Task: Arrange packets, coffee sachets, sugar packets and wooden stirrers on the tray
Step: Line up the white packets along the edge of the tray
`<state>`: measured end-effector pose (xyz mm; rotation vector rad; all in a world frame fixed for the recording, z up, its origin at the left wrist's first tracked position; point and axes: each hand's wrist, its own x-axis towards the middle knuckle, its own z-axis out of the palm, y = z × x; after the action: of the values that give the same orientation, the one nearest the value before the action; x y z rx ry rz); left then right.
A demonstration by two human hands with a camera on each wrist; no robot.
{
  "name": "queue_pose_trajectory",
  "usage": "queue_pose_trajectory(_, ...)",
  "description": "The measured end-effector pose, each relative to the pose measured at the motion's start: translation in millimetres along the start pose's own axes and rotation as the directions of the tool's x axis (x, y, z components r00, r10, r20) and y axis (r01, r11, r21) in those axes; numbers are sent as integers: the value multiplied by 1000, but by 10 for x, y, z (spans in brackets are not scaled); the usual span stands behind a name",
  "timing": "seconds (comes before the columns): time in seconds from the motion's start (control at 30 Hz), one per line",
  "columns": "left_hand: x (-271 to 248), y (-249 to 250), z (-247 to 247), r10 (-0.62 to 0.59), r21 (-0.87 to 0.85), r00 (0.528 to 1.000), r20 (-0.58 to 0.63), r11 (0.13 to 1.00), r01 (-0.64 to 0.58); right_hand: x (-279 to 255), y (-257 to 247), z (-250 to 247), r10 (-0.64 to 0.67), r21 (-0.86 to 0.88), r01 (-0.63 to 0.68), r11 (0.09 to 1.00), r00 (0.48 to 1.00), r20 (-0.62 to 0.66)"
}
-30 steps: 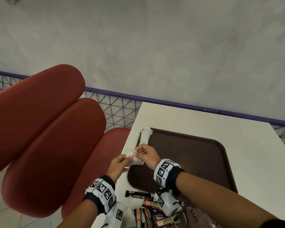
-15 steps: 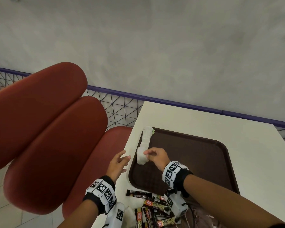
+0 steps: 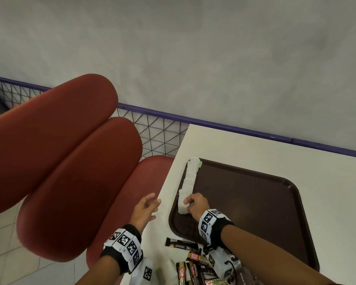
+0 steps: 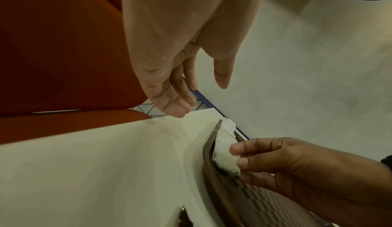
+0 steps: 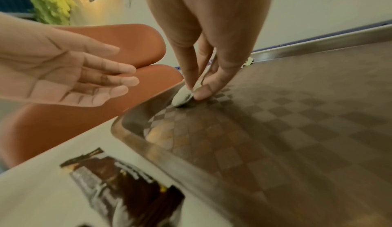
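A row of several white packets (image 3: 188, 182) lies along the left inner edge of the dark brown tray (image 3: 255, 202). My right hand (image 3: 190, 203) pinches the nearest white packet (image 4: 226, 160) (image 5: 181, 96) at the near end of that row, low on the tray (image 5: 275, 130) floor. My left hand (image 3: 148, 206) hovers over the table's left edge, fingers loosely spread and holding nothing (image 4: 180, 103). Coffee sachets (image 3: 193, 268) lie in a heap on the table near me, and one dark sachet (image 3: 181, 242) (image 5: 127, 185) lies just in front of the tray.
The white table (image 3: 327, 182) carries the tray. Red padded seats (image 3: 70, 171) stand to the left, close to the table edge. A blue-railed wire fence (image 3: 158, 132) and a grey wall run behind.
Both hands held the white packet above the tray's left edge. The left hand let go and drew back left; the right hand brought the packet down to the end of the row.
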<state>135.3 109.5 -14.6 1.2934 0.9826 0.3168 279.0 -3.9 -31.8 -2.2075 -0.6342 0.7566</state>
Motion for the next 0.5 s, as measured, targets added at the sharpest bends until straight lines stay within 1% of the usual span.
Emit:
queue_pose_trajectory(0.1,19,-23,-25,-3,-10,1000,5,1000,3,16,33,54,-30,-90,28,996,999,-18)
queue_pose_trajectory(0.3,-21,-74,-97,-5,23,999,42,1000,4,42,52,132,76,-32,-77,996,997,-31)
queue_pose_trajectory(0.4,-75,-101,-156,-26,80,996,82,997,19,30,37,101,54,-35,-55,998,998,-26)
queue_pose_trajectory(0.5,-167,-133,-232,-61,181,985,160,983,32,0,39,42,3,-83,-9,997,997,-76)
